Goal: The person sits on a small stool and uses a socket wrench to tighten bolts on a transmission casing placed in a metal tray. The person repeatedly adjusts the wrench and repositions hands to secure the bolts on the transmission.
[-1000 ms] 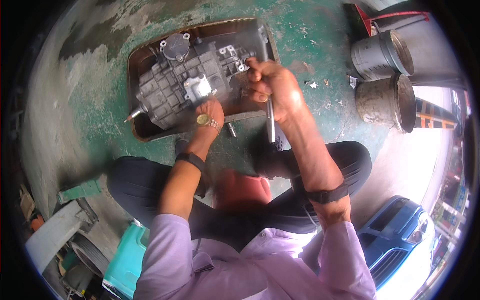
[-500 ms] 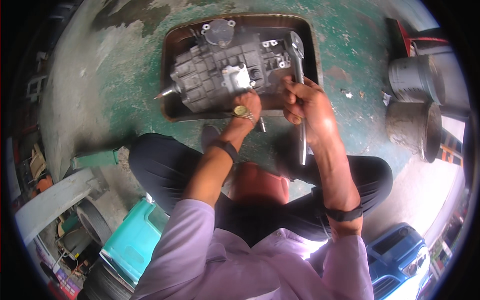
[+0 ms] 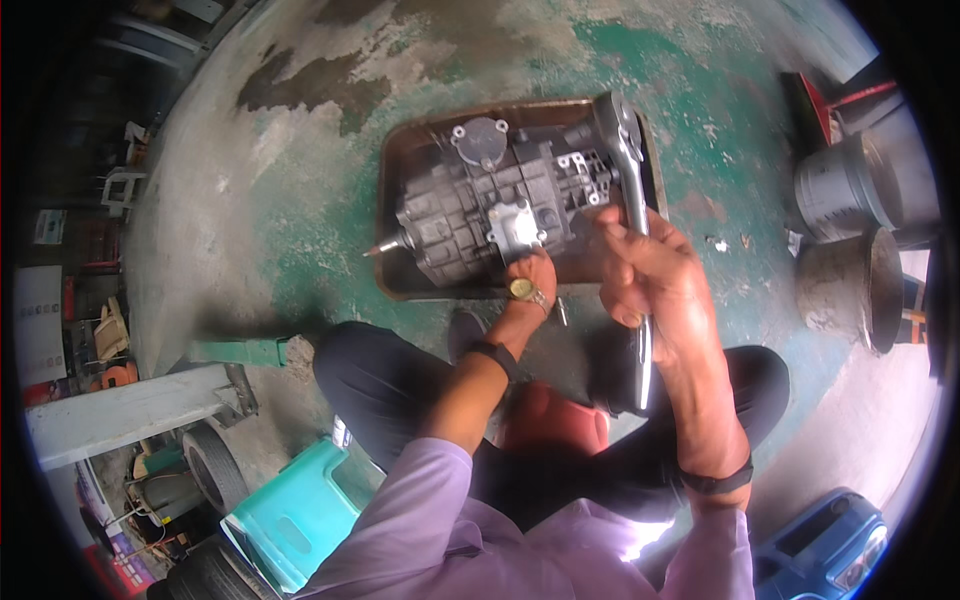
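A grey metal gearbox (image 3: 440, 215) lies on its side in a brown, rusty-rimmed tray (image 3: 392, 165) on the floor. On its upper face are a shiny square cover (image 3: 516, 228) and a dark round cap (image 3: 483, 142). My left hand (image 3: 533, 272) is at the square cover's near edge, fingers curled closed; what they hold is hidden. A short silver rod (image 3: 562, 312) shows beside that wrist, its upper end out of sight. My right hand (image 3: 655, 275) is closed round the handle of a long chrome ratchet wrench (image 3: 630, 165), head pointing away over the tray's right end.
Two metal buckets, one grey (image 3: 848, 185) and one dirty (image 3: 850, 290), stand at the right. A red object (image 3: 553, 420) sits between my legs. At the left are a metal beam (image 3: 130, 415), a tyre (image 3: 215, 470) and a turquoise plastic stool (image 3: 300, 515). A blue vehicle part (image 3: 825, 550) is at lower right.
The whole view has shifted, so the tray and gearbox appear lower and further right. Both hands keep their places, the right still gripping the ratchet wrench, which looks slightly larger.
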`<action>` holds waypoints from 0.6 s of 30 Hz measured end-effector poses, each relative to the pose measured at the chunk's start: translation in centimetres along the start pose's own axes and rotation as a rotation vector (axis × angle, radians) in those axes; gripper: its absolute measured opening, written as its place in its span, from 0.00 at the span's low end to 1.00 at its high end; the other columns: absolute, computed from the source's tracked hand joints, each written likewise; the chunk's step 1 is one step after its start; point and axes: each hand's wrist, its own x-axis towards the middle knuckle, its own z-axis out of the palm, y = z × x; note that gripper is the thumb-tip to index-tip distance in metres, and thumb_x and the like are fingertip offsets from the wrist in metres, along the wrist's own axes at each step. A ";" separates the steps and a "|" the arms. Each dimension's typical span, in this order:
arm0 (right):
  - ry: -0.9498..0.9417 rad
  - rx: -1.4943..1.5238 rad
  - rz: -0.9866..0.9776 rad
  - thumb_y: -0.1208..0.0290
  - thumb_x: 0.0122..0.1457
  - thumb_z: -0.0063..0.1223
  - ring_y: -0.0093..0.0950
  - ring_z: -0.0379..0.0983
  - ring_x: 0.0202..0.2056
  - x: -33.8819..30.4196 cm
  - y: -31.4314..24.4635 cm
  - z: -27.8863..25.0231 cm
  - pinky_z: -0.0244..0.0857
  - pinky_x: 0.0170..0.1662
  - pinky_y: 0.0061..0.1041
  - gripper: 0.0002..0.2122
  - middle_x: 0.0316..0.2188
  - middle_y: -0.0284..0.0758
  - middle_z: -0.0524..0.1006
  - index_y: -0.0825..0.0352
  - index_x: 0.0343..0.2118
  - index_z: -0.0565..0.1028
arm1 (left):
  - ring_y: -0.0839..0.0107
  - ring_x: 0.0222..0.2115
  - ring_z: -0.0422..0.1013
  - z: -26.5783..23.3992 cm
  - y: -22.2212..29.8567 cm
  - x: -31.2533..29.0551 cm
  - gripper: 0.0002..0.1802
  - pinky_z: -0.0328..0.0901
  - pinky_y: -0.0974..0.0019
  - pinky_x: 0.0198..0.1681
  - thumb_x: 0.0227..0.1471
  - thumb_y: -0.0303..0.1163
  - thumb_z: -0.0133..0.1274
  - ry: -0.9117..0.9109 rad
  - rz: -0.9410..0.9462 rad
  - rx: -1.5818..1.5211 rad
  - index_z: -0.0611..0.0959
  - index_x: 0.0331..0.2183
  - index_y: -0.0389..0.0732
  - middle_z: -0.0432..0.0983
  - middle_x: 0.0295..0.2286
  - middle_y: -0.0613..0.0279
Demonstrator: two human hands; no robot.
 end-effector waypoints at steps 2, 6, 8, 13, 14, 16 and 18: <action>-0.081 0.061 0.023 0.74 0.55 0.47 0.16 0.56 0.13 -0.4 -0.4 -0.6 0.50 0.13 0.15 0.08 0.16 0.28 0.65 0.69 0.37 0.67 | 0.66 0.21 0.76 3.1 -0.1 1.0 0.13 0.69 0.64 0.22 0.49 0.30 0.45 -0.027 0.036 0.015 0.77 0.35 0.34 0.78 0.21 0.57; 0.055 0.064 0.005 0.75 0.55 0.49 0.14 0.52 0.10 -0.2 -0.7 -1.0 0.47 0.11 0.14 0.08 0.14 0.26 0.63 0.67 0.38 0.69 | 0.61 0.28 0.76 7.4 -0.4 1.9 0.12 0.70 0.57 0.30 0.48 0.30 0.43 -0.245 0.066 -0.059 0.83 0.30 0.41 0.79 0.27 0.58; 0.073 0.116 -0.022 0.74 0.57 0.47 0.13 0.50 0.09 -0.2 -0.7 -1.0 0.47 0.10 0.13 0.07 0.14 0.26 0.63 0.66 0.39 0.70 | 0.63 0.28 0.76 8.0 0.1 1.6 0.11 0.70 0.60 0.30 0.48 0.28 0.44 -0.087 0.015 -0.056 0.82 0.29 0.39 0.79 0.25 0.57; -0.011 0.172 -0.061 0.74 0.59 0.44 0.12 0.49 0.08 -0.2 -0.7 -1.6 0.47 0.09 0.13 0.07 0.14 0.26 0.63 0.68 0.39 0.70 | 0.62 0.25 0.77 7.7 0.3 1.6 0.11 0.69 0.60 0.27 0.46 0.27 0.45 -0.123 -0.102 -0.152 0.81 0.30 0.36 0.78 0.22 0.55; 0.012 0.151 -0.058 0.74 0.59 0.44 0.12 0.49 0.08 -0.2 -0.7 -1.5 0.47 0.09 0.13 0.07 0.14 0.27 0.63 0.68 0.39 0.70 | 0.60 0.26 0.77 7.4 0.6 1.7 0.11 0.70 0.59 0.28 0.46 0.27 0.46 -0.144 -0.153 -0.181 0.83 0.27 0.38 0.78 0.23 0.53; 0.002 0.163 -0.064 0.74 0.59 0.44 0.12 0.50 0.08 -0.4 -0.7 -1.3 0.47 0.09 0.13 0.08 0.14 0.27 0.63 0.69 0.39 0.70 | 0.60 0.28 0.77 6.8 0.9 1.8 0.12 0.70 0.59 0.29 0.48 0.28 0.45 -0.207 -0.258 -0.218 0.84 0.25 0.41 0.79 0.26 0.53; 0.027 0.148 -0.051 0.74 0.59 0.45 0.12 0.49 0.08 -0.6 -0.8 -0.9 0.47 0.09 0.13 0.07 0.14 0.27 0.63 0.69 0.39 0.70 | 0.57 0.28 0.77 6.6 0.9 1.7 0.13 0.70 0.58 0.30 0.48 0.28 0.44 -0.139 -0.302 -0.296 0.84 0.25 0.41 0.79 0.26 0.52</action>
